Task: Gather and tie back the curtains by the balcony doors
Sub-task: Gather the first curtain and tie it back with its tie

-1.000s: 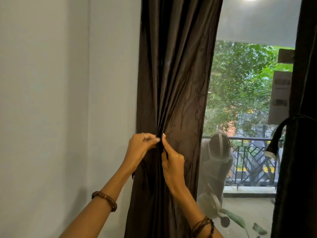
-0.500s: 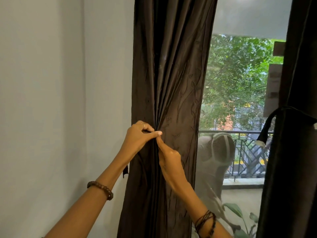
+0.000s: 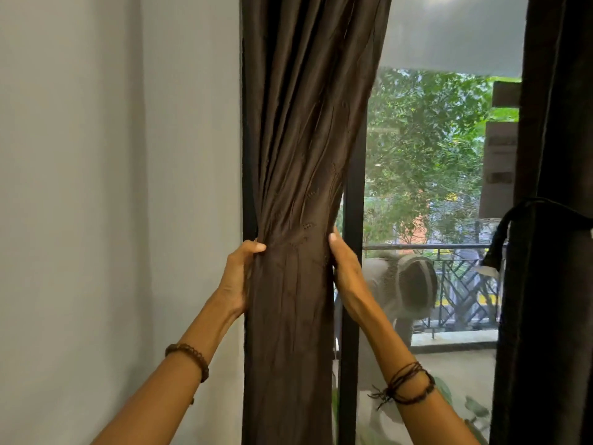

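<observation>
A dark brown curtain [image 3: 298, 155] hangs beside the balcony door, bunched into a narrow column. My left hand [image 3: 239, 274] grips its left edge at waist height, thumb in front and fingers hidden behind the cloth. My right hand [image 3: 345, 268] grips the right edge at the same height, fingers wrapped behind. Both hands squeeze the fabric together. At the far right a second dark curtain [image 3: 555, 284] hangs with a black tieback [image 3: 503, 232] looped round it.
A pale wall [image 3: 112, 187] fills the left. The black door frame [image 3: 351, 220] stands right of the gathered curtain, with glass showing a balcony railing [image 3: 462, 284], trees and green plant leaves [image 3: 475, 409] at the bottom right.
My hands have left the pinch at the curtain's front fold and moved apart to its two edges. The curtain is gathered narrower, uncovering the door frame.
</observation>
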